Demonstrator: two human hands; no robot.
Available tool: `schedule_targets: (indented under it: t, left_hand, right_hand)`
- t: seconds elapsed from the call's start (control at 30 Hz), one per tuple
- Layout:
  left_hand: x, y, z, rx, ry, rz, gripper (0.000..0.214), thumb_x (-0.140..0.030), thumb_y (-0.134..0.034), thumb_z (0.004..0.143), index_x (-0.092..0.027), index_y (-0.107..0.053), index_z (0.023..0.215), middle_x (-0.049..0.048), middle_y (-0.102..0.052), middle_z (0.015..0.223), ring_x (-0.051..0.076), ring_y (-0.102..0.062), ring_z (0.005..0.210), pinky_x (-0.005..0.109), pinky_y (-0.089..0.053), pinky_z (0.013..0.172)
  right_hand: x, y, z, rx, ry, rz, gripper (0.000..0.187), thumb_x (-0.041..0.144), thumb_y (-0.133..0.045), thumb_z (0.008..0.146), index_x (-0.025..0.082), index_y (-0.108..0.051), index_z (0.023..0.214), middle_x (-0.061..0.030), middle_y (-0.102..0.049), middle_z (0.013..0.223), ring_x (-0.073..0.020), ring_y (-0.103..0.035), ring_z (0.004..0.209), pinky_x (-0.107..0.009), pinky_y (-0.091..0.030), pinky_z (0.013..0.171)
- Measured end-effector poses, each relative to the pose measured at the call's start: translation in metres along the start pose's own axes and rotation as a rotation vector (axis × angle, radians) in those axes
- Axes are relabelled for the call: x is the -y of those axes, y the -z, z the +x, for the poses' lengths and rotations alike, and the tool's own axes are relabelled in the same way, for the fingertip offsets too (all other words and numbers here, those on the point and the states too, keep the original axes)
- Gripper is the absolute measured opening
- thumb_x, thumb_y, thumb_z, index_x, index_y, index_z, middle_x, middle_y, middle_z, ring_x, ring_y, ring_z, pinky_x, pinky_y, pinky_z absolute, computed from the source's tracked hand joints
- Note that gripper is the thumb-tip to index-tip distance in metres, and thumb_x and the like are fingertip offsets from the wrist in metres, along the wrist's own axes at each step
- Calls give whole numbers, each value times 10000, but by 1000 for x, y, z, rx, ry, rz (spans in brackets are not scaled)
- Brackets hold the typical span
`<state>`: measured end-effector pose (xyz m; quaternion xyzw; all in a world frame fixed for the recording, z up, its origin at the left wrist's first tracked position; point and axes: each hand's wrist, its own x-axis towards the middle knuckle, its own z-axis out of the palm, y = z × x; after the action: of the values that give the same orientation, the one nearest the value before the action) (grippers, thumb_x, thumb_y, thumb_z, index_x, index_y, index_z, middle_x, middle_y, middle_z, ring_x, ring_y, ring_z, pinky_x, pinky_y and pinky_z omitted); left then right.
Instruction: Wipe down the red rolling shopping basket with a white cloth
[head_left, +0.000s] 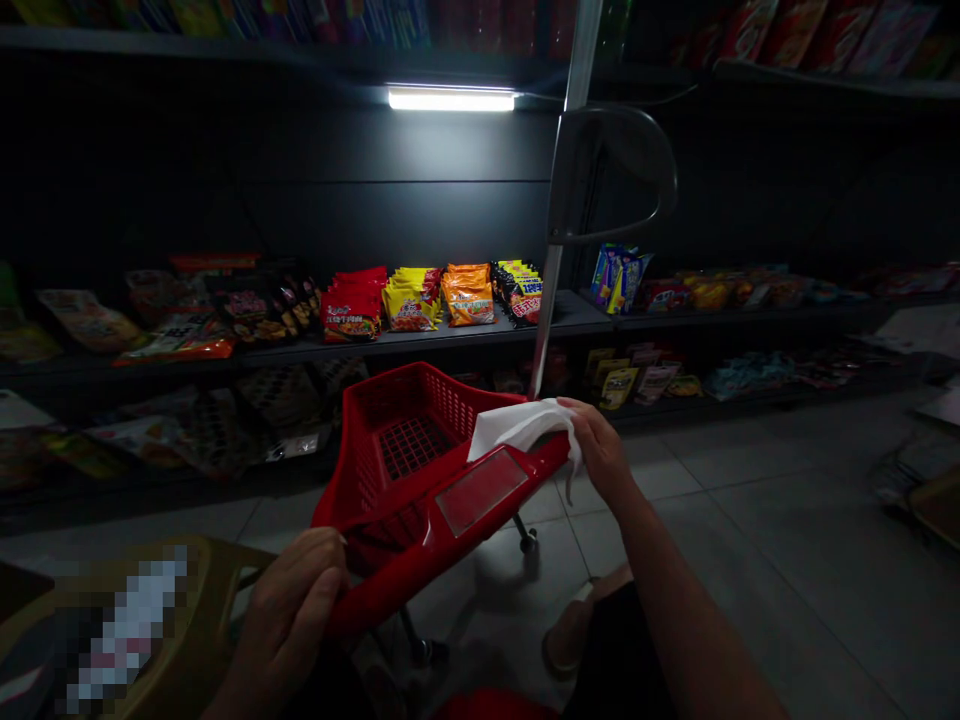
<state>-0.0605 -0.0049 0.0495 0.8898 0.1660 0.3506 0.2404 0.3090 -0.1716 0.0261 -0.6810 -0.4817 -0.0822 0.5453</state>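
A red plastic shopping cart (pixel 356 440) stands in front of me, its basket bare down to the dark grid floor. My left hand (pixel 292 590) is wrapped round the left end of the cart's red handle (pixel 409 585). At the handle's right end, my right hand (pixel 604 455) is closed on a thin white cloth (pixel 517 425), which drapes over the bar and the basket's rim. Whether it is fabric or paper I cannot tell. Between the hands, a rectangular panel (pixel 481 490) is set into the handle.
Beyond the cart, a dark shelf (pixel 420 340) carries noodle packets (pixel 469 297) and other snacks under a light tube (pixel 450 100). A metal pole (pixel 551 290) with a grey loop rises behind the cart. A brownish stool (pixel 206 580) is close at left. Tiled floor (pixel 750 540) lies right.
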Motion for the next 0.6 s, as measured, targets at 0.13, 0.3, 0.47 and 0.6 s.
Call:
schedule_targets:
  t: [0.13,0.3,0.47,0.6]
  left_hand:
    - [6,-3,0,-13,-42,-28,334,-260,-385,964,-221,-476,645,7,-520,639,182,-536,676,324,-439,685]
    - [11,-3,-1,28,-85,-20,319,-239,-389,968,-212,-482,664,13,-538,671,176,-544,706,313,-424,681]
    - [9,-5,-3,-41,-40,-56,345,-237,-360,986,-213,-461,656,2,-496,641,173,-529,695,325,-418,721]
    - [16,0,-7,-76,-4,-119,361,-264,-349,990,-215,-467,653,3,-482,638,182,-520,696,352,-422,763]
  right_hand:
    - [-3,5,25,140,-179,52,467,507,-430,991,178,-689,1198,-101,-706,1238,-240,-644,1143,-381,-481,1010]
    - [-6,10,68,372,-302,59,436,496,-488,912,163,-759,987,-73,-767,957,-243,-682,901,-341,-518,840]
    - [-6,2,51,306,-361,150,445,526,-508,907,180,-745,1057,-73,-743,1087,-255,-664,1039,-383,-498,963]
    - [20,-28,-11,-110,-252,107,409,468,-429,986,215,-651,1217,-101,-577,1408,-242,-527,1308,-459,-362,1156]
